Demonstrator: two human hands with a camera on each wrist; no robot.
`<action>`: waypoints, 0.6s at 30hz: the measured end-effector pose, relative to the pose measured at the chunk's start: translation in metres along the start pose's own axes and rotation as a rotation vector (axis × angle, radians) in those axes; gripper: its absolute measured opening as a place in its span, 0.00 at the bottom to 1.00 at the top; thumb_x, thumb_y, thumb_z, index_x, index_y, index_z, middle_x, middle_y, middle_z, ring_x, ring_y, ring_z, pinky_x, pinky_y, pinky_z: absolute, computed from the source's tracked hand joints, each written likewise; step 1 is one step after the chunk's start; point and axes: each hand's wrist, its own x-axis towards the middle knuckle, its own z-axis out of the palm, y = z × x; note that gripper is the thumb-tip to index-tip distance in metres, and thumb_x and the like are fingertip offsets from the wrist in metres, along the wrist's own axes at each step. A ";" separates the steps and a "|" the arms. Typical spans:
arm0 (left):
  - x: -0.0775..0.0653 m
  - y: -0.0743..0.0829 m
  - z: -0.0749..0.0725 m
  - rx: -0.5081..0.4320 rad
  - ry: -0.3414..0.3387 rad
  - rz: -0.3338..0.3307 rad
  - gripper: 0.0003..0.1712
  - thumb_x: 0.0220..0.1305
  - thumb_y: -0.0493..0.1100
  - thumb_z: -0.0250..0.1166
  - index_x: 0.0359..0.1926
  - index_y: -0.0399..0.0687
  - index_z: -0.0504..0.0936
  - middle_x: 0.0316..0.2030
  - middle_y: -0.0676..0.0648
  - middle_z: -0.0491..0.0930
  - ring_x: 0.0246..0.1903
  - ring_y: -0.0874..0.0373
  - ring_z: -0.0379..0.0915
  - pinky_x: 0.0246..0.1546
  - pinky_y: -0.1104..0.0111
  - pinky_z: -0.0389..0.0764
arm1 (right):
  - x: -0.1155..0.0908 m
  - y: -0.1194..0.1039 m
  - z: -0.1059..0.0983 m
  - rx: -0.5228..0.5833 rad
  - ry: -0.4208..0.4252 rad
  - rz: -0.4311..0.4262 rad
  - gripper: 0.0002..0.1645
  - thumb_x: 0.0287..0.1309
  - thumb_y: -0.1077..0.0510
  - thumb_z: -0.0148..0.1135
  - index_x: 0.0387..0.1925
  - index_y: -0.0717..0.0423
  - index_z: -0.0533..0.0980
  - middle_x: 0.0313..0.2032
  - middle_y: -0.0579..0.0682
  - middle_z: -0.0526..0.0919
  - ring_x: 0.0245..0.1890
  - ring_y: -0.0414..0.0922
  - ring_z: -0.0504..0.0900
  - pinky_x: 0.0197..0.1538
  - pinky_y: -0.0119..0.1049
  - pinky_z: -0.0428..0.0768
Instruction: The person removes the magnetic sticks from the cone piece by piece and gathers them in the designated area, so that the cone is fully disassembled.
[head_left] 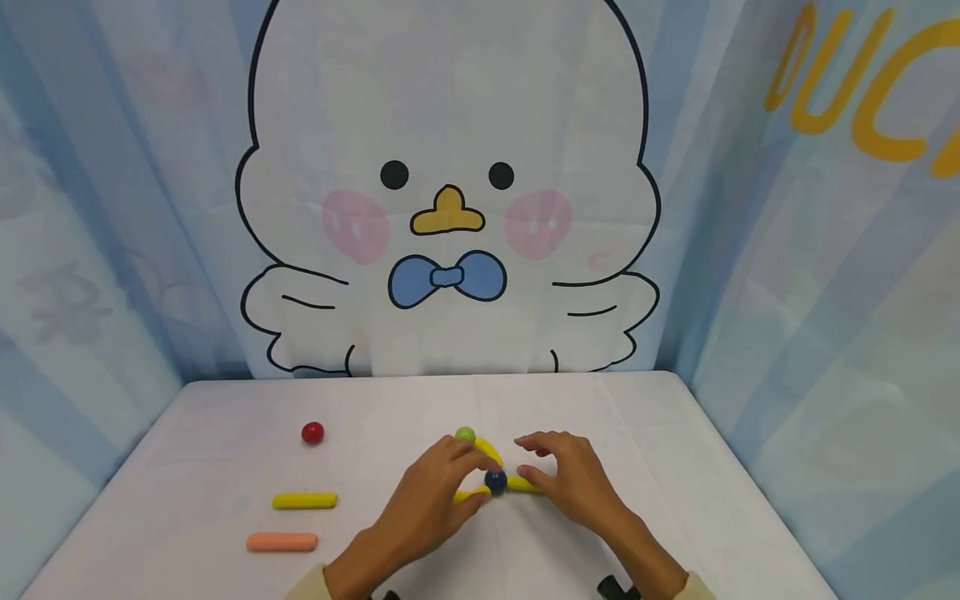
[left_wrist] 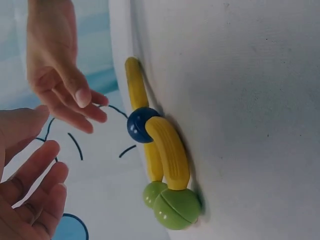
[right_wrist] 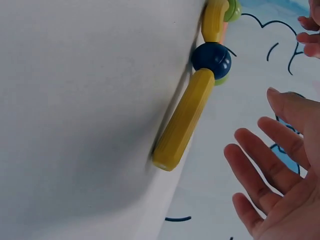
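A joined toy figure lies on the white table: a dark blue ball point(head_left: 496, 482) with yellow rods around it. In the left wrist view, a curved yellow rod point(left_wrist: 172, 152) runs from the blue ball to a green ball point(left_wrist: 176, 209), with a second, smaller green ball behind. A straight yellow rod point(right_wrist: 184, 120) extends from the blue ball's other side. My left hand point(head_left: 437, 492) hovers over the figure's left side, fingers loosely bent. To the right, my right hand point(head_left: 576, 482) is raised above the straight rod, fingers spread. Both wrist views show the hands apart from the figure.
Left on the table sit a red ball point(head_left: 312, 432), a loose yellow rod point(head_left: 304, 500) and an orange rod point(head_left: 282, 542). A curtain point(head_left: 450, 108) printed with a cartoon duck hangs behind the table's far edge, with side curtains point(head_left: 847, 333) close by.
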 end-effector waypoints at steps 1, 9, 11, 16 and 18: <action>0.002 -0.002 0.002 -0.016 -0.001 -0.005 0.22 0.57 0.44 0.83 0.52 0.61 0.87 0.47 0.59 0.85 0.48 0.63 0.76 0.51 0.67 0.84 | -0.001 0.002 0.000 -0.002 -0.005 0.006 0.21 0.58 0.54 0.80 0.54 0.41 0.87 0.50 0.39 0.92 0.48 0.43 0.85 0.59 0.54 0.80; 0.017 -0.021 0.028 -0.093 -0.019 0.002 0.19 0.58 0.41 0.82 0.50 0.55 0.88 0.43 0.53 0.85 0.45 0.59 0.79 0.46 0.69 0.82 | -0.006 0.015 0.001 -0.011 -0.051 0.040 0.20 0.56 0.56 0.81 0.51 0.42 0.88 0.48 0.40 0.92 0.48 0.43 0.85 0.61 0.56 0.79; 0.022 -0.026 0.034 -0.119 -0.052 -0.013 0.19 0.58 0.40 0.82 0.50 0.54 0.89 0.43 0.53 0.86 0.44 0.58 0.81 0.46 0.69 0.83 | -0.007 0.018 0.002 -0.015 -0.066 0.039 0.20 0.55 0.57 0.82 0.50 0.42 0.89 0.47 0.40 0.91 0.48 0.44 0.85 0.61 0.56 0.79; 0.032 -0.036 0.049 -0.148 -0.130 -0.041 0.18 0.57 0.41 0.83 0.49 0.54 0.90 0.43 0.55 0.87 0.42 0.61 0.84 0.45 0.70 0.83 | -0.008 0.023 0.005 -0.017 -0.115 0.032 0.19 0.54 0.58 0.82 0.48 0.41 0.89 0.47 0.39 0.91 0.47 0.43 0.85 0.59 0.55 0.81; 0.035 -0.038 0.053 -0.137 -0.147 -0.043 0.18 0.57 0.42 0.83 0.48 0.54 0.91 0.42 0.55 0.87 0.40 0.62 0.83 0.45 0.71 0.83 | -0.008 0.025 0.006 -0.015 -0.131 0.025 0.18 0.55 0.59 0.82 0.47 0.42 0.89 0.46 0.40 0.91 0.47 0.43 0.85 0.59 0.54 0.82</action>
